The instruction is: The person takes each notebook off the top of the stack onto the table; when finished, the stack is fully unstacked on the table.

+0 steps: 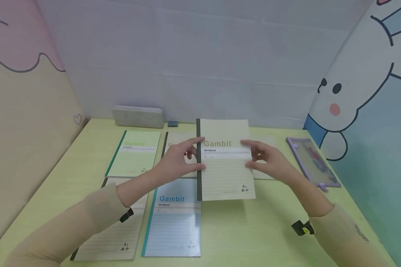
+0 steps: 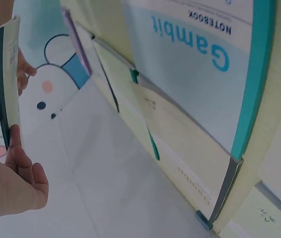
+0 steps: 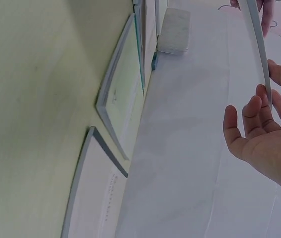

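A cream "Gambit" notebook (image 1: 225,174) with a dark spine is held up off the table between both hands, cover facing me. My left hand (image 1: 178,159) pinches its spine edge, thumb on the front. My right hand (image 1: 267,159) is at the notebook's right edge with fingers spread and nearly straight, touching it lightly. In the left wrist view the notebook (image 2: 6,74) is edge-on above my left hand (image 2: 11,183). The right wrist view has its thin edge (image 3: 257,44) running down to my right hand (image 3: 264,134).
On the yellow-green table (image 1: 270,230) lie a green notebook (image 1: 133,154), a blue notebook (image 1: 173,222), a grey-spined notebook (image 1: 113,237) and another notebook (image 1: 175,142) behind the hands. A grey pencil case (image 1: 137,116) and a small blue eraser (image 1: 172,124) sit at the back, a purple pouch (image 1: 312,161) at the right.
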`<state>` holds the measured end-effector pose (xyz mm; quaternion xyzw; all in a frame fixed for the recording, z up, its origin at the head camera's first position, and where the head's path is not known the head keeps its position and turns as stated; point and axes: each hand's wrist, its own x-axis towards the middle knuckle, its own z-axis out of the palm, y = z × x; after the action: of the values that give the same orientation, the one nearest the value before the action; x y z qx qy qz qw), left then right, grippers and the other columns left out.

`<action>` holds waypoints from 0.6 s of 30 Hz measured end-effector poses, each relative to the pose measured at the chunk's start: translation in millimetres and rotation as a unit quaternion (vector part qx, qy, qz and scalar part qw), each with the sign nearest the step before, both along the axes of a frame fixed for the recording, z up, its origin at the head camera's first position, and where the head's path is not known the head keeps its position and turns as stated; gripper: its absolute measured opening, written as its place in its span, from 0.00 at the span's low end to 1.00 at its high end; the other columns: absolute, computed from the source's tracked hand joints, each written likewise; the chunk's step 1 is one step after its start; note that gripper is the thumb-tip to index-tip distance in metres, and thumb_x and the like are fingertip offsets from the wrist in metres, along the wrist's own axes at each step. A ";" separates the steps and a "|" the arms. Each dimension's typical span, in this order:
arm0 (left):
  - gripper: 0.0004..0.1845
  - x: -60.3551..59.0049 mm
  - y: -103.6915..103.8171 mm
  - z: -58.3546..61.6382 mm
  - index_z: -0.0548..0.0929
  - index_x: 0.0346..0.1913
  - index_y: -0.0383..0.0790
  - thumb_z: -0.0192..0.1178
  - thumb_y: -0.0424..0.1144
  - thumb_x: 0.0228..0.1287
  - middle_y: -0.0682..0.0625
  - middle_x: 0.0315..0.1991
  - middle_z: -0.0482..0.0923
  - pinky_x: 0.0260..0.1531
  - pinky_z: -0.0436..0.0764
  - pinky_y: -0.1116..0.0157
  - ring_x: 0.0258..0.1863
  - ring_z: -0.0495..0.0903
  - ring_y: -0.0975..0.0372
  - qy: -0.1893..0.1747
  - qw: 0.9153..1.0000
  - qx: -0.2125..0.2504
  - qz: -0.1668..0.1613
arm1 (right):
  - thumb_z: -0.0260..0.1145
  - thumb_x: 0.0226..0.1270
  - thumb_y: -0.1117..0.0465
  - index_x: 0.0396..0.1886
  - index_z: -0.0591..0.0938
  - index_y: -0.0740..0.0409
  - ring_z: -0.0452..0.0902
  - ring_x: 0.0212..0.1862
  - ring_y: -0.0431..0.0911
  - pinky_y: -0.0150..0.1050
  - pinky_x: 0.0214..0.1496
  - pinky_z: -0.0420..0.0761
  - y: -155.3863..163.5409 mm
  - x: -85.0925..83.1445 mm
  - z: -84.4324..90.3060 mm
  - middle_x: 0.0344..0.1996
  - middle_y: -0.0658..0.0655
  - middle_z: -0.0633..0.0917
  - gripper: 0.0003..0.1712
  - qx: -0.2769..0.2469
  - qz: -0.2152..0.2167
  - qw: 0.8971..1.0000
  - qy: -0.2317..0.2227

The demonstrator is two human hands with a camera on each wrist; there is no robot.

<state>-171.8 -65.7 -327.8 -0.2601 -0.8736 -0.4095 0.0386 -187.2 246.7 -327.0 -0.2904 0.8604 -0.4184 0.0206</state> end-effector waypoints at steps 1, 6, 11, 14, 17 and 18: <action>0.41 2.3 1.9 -2.9 0.68 0.67 0.47 0.73 0.45 0.48 0.60 0.30 0.80 0.29 0.70 0.68 0.32 0.72 0.59 0.002 1.000 -0.005 -0.003 | 0.70 0.58 0.63 0.66 0.69 0.57 0.71 0.36 0.45 0.30 0.36 0.74 1.9 3.0 -2.8 0.34 0.55 0.76 0.36 0.003 0.000 1.000 -0.006; 0.41 10.7 10.3 -20.1 0.68 0.67 0.47 0.73 0.46 0.48 0.63 0.28 0.78 0.29 0.68 0.68 0.30 0.70 0.59 -0.005 0.999 -0.046 -0.019 | 0.71 0.58 0.60 0.66 0.69 0.56 0.71 0.36 0.44 0.31 0.36 0.74 10.8 17.1 -18.4 0.34 0.53 0.75 0.36 0.029 0.003 0.999 -0.019; 0.41 17.2 18.4 -37.6 0.69 0.66 0.46 0.73 0.48 0.48 0.64 0.25 0.77 0.30 0.67 0.69 0.26 0.67 0.64 -0.024 0.995 -0.091 -0.033 | 0.72 0.56 0.56 0.66 0.70 0.54 0.72 0.36 0.42 0.32 0.38 0.75 17.7 29.1 -34.0 0.33 0.51 0.76 0.37 0.058 0.002 0.998 -0.031; 0.41 21.4 23.6 -47.5 0.69 0.66 0.47 0.73 0.51 0.47 0.66 0.23 0.75 0.34 0.68 0.67 0.25 0.66 0.67 -0.037 0.992 -0.119 -0.034 | 0.72 0.56 0.53 0.66 0.71 0.53 0.74 0.35 0.41 0.36 0.39 0.76 21.2 35.3 -43.9 0.34 0.50 0.77 0.37 0.073 -0.006 0.996 -0.045; 0.41 26.8 28.2 -57.9 0.69 0.65 0.47 0.73 0.52 0.47 0.68 0.21 0.73 0.42 0.69 0.62 0.21 0.67 0.68 -0.052 0.988 -0.138 -0.040 | 0.72 0.55 0.51 0.66 0.71 0.53 0.74 0.35 0.39 0.37 0.39 0.77 23.7 41.9 -54.3 0.34 0.49 0.78 0.39 0.086 -0.005 0.995 -0.058; 0.42 29.0 29.7 -60.9 0.69 0.65 0.46 0.73 0.52 0.46 0.68 0.20 0.73 0.44 0.69 0.61 0.20 0.67 0.69 -0.056 0.987 -0.142 -0.043 | 0.73 0.54 0.51 0.66 0.71 0.53 0.75 0.34 0.39 0.37 0.39 0.77 24.2 44.2 -57.3 0.34 0.50 0.78 0.39 0.089 -0.004 0.994 -0.062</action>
<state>-142.8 -36.0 -388.6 -0.2767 -0.9117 -0.2967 -0.0654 -143.0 270.9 -384.3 -0.2576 0.8925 -0.3569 0.0981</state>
